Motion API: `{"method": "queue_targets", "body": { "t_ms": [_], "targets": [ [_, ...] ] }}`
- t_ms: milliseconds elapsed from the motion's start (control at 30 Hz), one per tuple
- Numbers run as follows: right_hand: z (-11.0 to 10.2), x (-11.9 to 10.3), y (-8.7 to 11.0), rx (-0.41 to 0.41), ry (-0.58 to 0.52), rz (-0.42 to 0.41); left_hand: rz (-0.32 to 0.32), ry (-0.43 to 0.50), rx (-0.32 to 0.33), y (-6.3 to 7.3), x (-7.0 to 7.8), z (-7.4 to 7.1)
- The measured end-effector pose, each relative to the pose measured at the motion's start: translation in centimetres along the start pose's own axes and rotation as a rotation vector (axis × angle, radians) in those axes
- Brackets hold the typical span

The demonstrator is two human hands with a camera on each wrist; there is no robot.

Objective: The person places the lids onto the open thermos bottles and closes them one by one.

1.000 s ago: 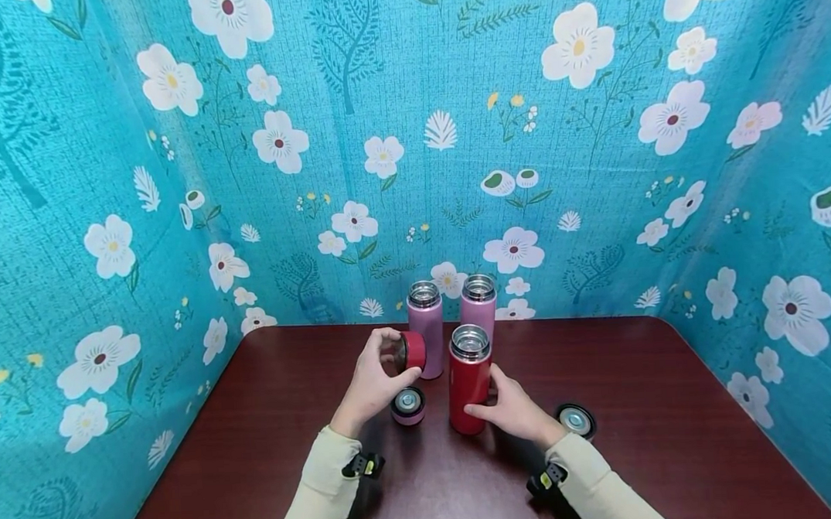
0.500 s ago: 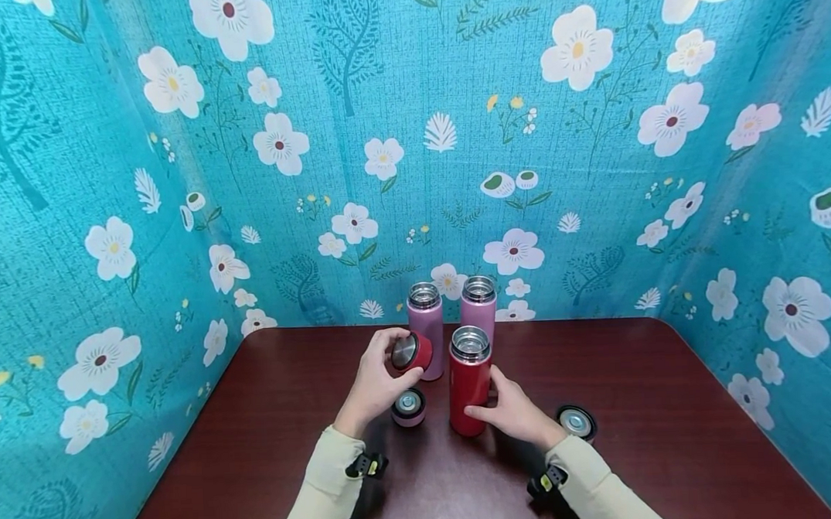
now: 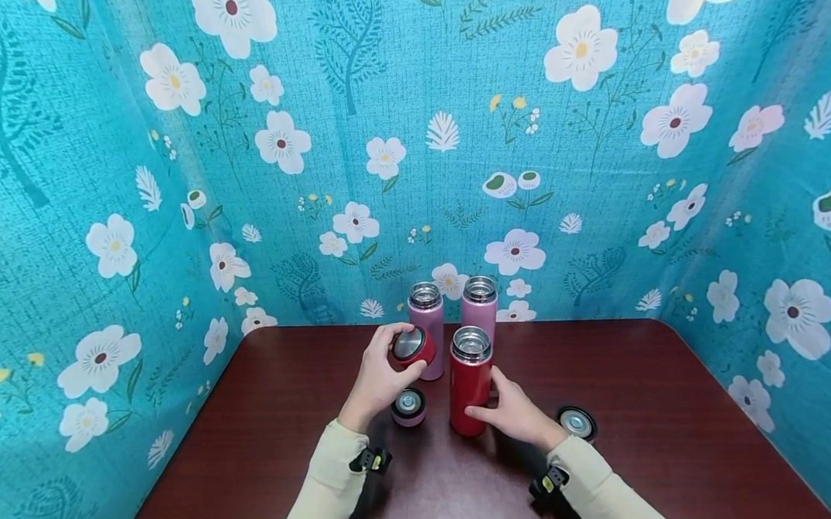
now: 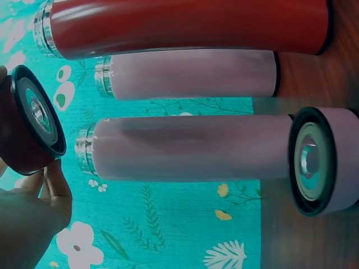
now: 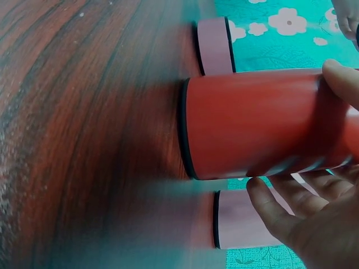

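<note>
My left hand pinches a red thermos lid between thumb and fingers, up off the table. In the head view its metal top faces me; the left wrist view shows the black-rimmed underside of the lid. An open red thermos stands upright, just right of the lid. Around its lower body my right hand curls, thumb in front; the right wrist view shows the thermos with its base at the table. Lid and thermos mouth are apart.
Two open pink thermoses stand behind the red one. A pink lid lies underside up below my left hand. Another lid lies right of my right wrist on the dark wooden table. Flowered blue cloth hangs behind.
The red lid has turned in my left hand, from sideways to its metal top showing, and has shifted slightly right. My right hand and the red thermos have stayed put.
</note>
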State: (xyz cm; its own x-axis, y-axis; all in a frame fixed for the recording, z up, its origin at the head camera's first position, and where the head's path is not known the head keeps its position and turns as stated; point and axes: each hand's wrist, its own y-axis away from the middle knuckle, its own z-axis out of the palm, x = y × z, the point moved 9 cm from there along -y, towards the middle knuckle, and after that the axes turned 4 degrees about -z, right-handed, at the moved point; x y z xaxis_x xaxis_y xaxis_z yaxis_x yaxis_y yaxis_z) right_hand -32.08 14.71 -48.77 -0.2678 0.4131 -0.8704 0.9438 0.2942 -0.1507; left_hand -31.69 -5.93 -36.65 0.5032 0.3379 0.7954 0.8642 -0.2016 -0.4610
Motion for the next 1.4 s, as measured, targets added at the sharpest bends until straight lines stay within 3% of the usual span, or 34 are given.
{"method": "queue_targets", "body": {
  "t_ms": [167, 433, 800, 1133, 1400],
  "targets": [
    [0.0, -0.2, 0.1, -0.007, -0.007, -0.005, 0.055, -0.003, -0.014, -0.5, 0.7, 0.3],
    [0.1, -0.4, 0.1, -0.02, -0.001, -0.004, 0.044, 0.012, -0.041, -1.3, 1.5, 0.9],
    [0.1, -0.4, 0.0, -0.032, -0.004, -0.003, 0.087, 0.001, -0.075, -2.8, 3.2, 2.4],
    [-0.4, -3.8, 0.9, -0.062, -0.028, -0.022, 0.093, -0.008, -0.116, -3.0, 4.0, 3.8],
    [0.0, -0.6, -0.1, -0.062, -0.03, -0.036, 0.087, -0.047, -0.171, -3.1, 4.7, 4.9]
  ]
}}
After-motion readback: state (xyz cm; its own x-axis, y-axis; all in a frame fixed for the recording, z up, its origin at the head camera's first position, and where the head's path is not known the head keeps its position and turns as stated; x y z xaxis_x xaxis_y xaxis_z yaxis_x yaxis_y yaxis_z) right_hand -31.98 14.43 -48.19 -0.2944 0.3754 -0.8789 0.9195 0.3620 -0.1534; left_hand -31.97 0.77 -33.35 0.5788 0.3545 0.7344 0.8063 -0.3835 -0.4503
